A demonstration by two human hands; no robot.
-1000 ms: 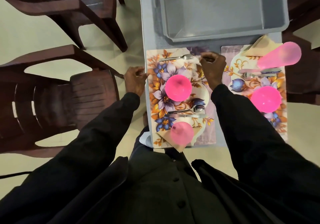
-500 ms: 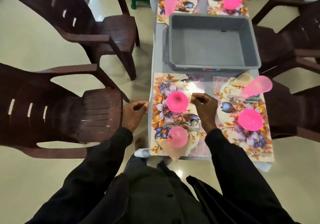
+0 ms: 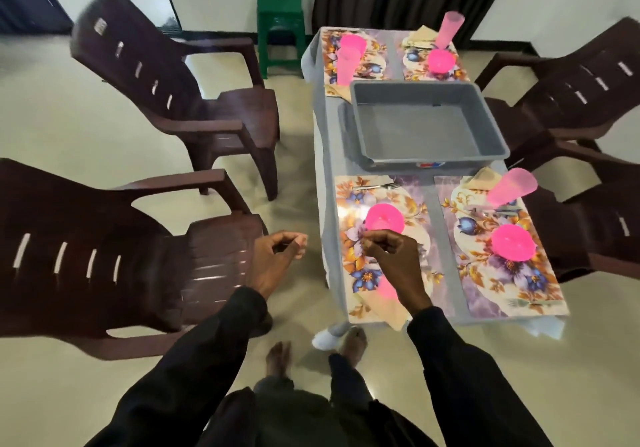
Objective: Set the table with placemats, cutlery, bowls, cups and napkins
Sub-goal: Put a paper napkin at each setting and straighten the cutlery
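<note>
head view: the only view, looking down along a narrow table [image 3: 325, 156] covered with a grey cloth.
left hand [image 3: 277, 259]: off the table's left side, over the floor beside a brown chair [image 3: 104, 249]; the fingers are curled in with their tips by the thumb, and nothing is seen in them.
right hand [image 3: 394, 259]: above the near-left placemat [image 3: 349, 201]; the fingers are curled toward the thumb, with nothing visible in them.
near-left placemat: glossy, with flowers in orange, blue and purple. a pink bowl [image 3: 384, 218] sits mid-mat and a fork [image 3: 375, 187] lies along the far edge. a pink cup [image 3: 386, 289] shows partly behind the right wrist, on a beige napkin [image 3: 384, 310] at the near edge.
near-right placemat [image 3: 502, 284]: same print. a second bowl [image 3: 513, 241] sits in the middle, and a translucent second cup [image 3: 512, 186] stands at the far corner by a folded napkin [image 3: 483, 178]. the cutlery between them is too blurred to sort.
grey tub [image 3: 426, 128]: plastic, across the table's middle, between the near and far settings.
far-left placemat [image 3: 329, 48]: beyond the tub, carrying a pink bowl and cup.
far-right placemat [image 3: 412, 62]: beside it, also carrying a pink bowl and cup.
</note>
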